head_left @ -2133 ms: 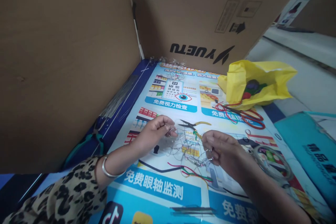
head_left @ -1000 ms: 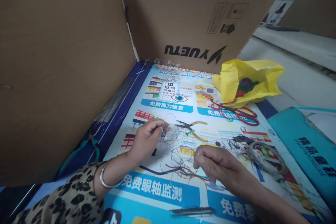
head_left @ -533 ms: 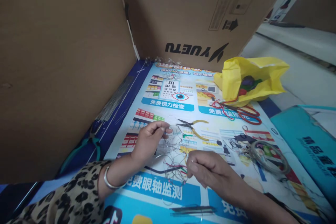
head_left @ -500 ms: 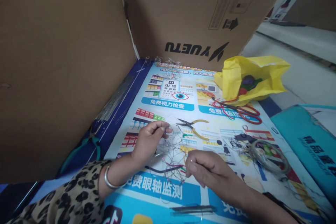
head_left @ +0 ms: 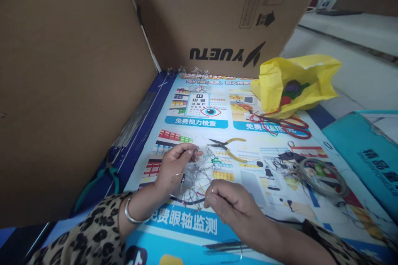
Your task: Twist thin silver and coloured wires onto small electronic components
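Observation:
Between my hands lies an openwork tangle of thin wire (head_left: 196,182), with small bits of green, red and dark colour in it. My left hand (head_left: 177,167), with a silver bangle at the wrist, is closed in a pinch at the tangle's upper left edge, thumb against forefinger on the thin wire. On the lower right side my right hand (head_left: 238,209) is curled, its thumb and forefinger pinching a fine wire end. Just beyond the tangle rest pliers with yellow handles (head_left: 235,156). A bundle of thin dark rods (head_left: 224,246) lies nearest me.
Cardboard walls (head_left: 74,83) rise at the left and back. To the right are a yellow bag (head_left: 270,91), red-handled scissors (head_left: 297,133), a wire coil (head_left: 342,192) and a teal box (head_left: 357,149). At left lie teal pliers (head_left: 115,180) and straight wires (head_left: 132,120).
My right hand has moved a little left, closer to my left hand. The wire tangle has shifted and turned slightly. The whole view has tilted a little.

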Demonstrator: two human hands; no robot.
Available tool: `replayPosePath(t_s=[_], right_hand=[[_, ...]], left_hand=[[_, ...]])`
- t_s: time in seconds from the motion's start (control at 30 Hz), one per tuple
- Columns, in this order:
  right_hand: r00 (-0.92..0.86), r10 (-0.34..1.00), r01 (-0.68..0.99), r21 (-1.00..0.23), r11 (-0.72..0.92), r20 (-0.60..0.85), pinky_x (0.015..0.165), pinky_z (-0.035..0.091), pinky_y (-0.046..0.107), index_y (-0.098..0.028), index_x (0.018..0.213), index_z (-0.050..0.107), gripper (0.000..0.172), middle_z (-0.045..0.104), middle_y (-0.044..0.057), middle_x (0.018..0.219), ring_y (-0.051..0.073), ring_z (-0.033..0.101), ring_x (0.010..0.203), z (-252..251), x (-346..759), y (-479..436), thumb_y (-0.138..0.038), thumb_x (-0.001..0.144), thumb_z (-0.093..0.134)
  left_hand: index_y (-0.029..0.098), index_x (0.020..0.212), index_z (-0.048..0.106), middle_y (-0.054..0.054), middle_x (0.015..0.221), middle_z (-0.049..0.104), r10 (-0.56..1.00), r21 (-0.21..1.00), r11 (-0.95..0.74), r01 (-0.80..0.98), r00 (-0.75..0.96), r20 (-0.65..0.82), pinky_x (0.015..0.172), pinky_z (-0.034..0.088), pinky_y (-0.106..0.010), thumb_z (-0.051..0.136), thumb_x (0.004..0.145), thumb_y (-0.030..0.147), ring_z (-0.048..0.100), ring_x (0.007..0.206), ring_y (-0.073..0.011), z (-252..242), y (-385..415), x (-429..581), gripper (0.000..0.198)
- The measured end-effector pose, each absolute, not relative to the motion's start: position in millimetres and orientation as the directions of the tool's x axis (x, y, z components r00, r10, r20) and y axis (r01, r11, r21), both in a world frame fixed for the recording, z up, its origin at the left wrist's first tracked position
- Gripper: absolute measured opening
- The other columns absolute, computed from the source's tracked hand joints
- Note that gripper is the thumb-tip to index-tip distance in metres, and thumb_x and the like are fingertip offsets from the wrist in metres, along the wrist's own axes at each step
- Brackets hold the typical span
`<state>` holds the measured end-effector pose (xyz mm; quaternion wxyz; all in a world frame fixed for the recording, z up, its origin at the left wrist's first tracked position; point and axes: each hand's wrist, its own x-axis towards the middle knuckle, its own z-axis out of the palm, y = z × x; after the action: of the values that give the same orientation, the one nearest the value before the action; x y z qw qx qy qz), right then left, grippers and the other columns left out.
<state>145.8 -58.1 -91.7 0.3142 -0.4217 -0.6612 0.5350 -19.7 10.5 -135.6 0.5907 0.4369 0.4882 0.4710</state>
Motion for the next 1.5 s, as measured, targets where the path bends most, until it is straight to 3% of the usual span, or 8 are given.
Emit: replayPosePath(t_s=[0.27, 0.5, 0.77, 1.0, 1.1, 1.23, 1.37, 1.5], right_hand=[[-0.458, 0.887, 0.182, -0.983, 0.036, -0.053, 0.052, 0.034, 0.022, -0.017, 0.067, 0.053, 0.045, 0.046, -0.002, 0.057, 0.01, 0.043, 0.054, -95, 153, -58, -0.053, 0.09, 0.037], [-0.424, 0.905, 0.175, -0.983, 0.055, -0.025, 0.053, 0.036, 0.024, -0.018, 0.067, 0.052, 0.041, 0.046, -0.001, 0.056, 0.012, 0.045, 0.055, -109, 156, -58, -0.049, 0.091, 0.038], [-0.48, 0.877, 0.305, -0.938, 0.167, 0.0, 0.054, 0.034, 0.024, -0.018, 0.064, 0.051, 0.038, 0.047, -0.001, 0.059, 0.011, 0.044, 0.056, -90, 171, -51, -0.039, 0.093, 0.038], [-0.556, 0.826, 0.43, -0.882, 0.193, -0.09, 0.051, 0.028, 0.024, -0.019, 0.059, 0.038, 0.041, 0.037, -0.003, 0.058, 0.01, 0.036, 0.055, -62, 192, -39, -0.04, 0.094, 0.036], [-0.627, 0.777, 0.52, -0.772, 0.366, -0.054, 0.053, 0.028, 0.024, -0.019, 0.06, 0.037, 0.039, 0.037, -0.003, 0.058, 0.01, 0.036, 0.055, -49, 194, -36, -0.035, 0.095, 0.036], [-0.653, 0.754, 0.703, -0.434, 0.564, -0.077, 0.055, 0.03, 0.025, -0.018, 0.065, 0.047, 0.035, 0.052, 0.0, 0.063, 0.012, 0.045, 0.058, -26, 193, -37, -0.032, 0.095, 0.034], [-0.58, 0.812, 0.815, -0.051, 0.578, -0.07, 0.057, 0.033, 0.028, -0.018, 0.077, 0.057, 0.031, 0.065, 0.006, 0.075, 0.019, 0.058, 0.065, -5, 189, -42, -0.03, 0.094, 0.034], [-0.518, 0.851, 0.855, 0.088, 0.511, 0.087, 0.054, 0.033, 0.028, -0.019, 0.08, 0.06, 0.028, 0.067, 0.005, 0.077, 0.021, 0.062, 0.067, 11, 184, -46, -0.029, 0.094, 0.037]], left_hand=[[0.016, 0.077, 0.063, -0.002, 0.079, 0.068, 0.992, 0.991, 0.077, -0.107, 0.109, -0.066, 0.068, 0.049, -0.024, 0.06, 0.079, 0.024, 0.064, 0.074, -0.0137, -135, 11, -19, 0.009], [0.016, 0.087, 0.065, -0.004, 0.081, 0.071, 0.983, 0.988, 0.124, -0.095, 0.146, -0.11, 0.07, 0.049, -0.025, 0.058, 0.08, 0.023, 0.064, 0.076, -0.0143, -138, 9, -21, 0.012], [0.017, 0.09, 0.065, -0.004, 0.086, 0.071, 0.991, 0.997, 0.071, -0.039, 0.118, -0.066, 0.077, 0.05, -0.029, 0.054, 0.083, 0.023, 0.066, 0.083, -0.0159, -131, 7, -24, 0.015], [0.018, 0.091, 0.066, -0.004, 0.09, 0.069, 0.985, 0.989, -0.132, 0.07, 0.123, 0.123, 0.079, 0.049, -0.027, 0.052, 0.083, 0.018, 0.065, 0.086, -0.015, -118, 10, -29, 0.016], [0.018, 0.09, 0.067, -0.004, 0.088, 0.069, 0.965, 0.963, -0.232, 0.139, 0.157, 0.21, 0.079, 0.05, -0.027, 0.051, 0.083, 0.015, 0.064, 0.085, -0.0142, -104, 14, -31, 0.017], [0.019, 0.085, 0.068, -0.003, 0.086, 0.069, 0.887, 0.859, -0.456, 0.232, 0.201, 0.416, 0.081, 0.051, -0.029, 0.051, 0.082, 0.011, 0.063, 0.087, -0.0145, -81, 16, -29, 0.019], [0.019, 0.081, 0.068, -0.003, 0.086, 0.069, 0.808, 0.749, -0.588, 0.305, 0.18, 0.561, 0.081, 0.051, -0.029, 0.049, 0.084, 0.008, 0.063, 0.086, -0.0141, -53, 10, -25, 0.022], [0.018, 0.085, 0.068, -0.004, 0.087, 0.069, 0.714, 0.627, -0.68, 0.381, 0.15, 0.684, 0.08, 0.052, -0.029, 0.048, 0.084, 0.007, 0.063, 0.086, -0.0142, -26, 0, -21, 0.022]])
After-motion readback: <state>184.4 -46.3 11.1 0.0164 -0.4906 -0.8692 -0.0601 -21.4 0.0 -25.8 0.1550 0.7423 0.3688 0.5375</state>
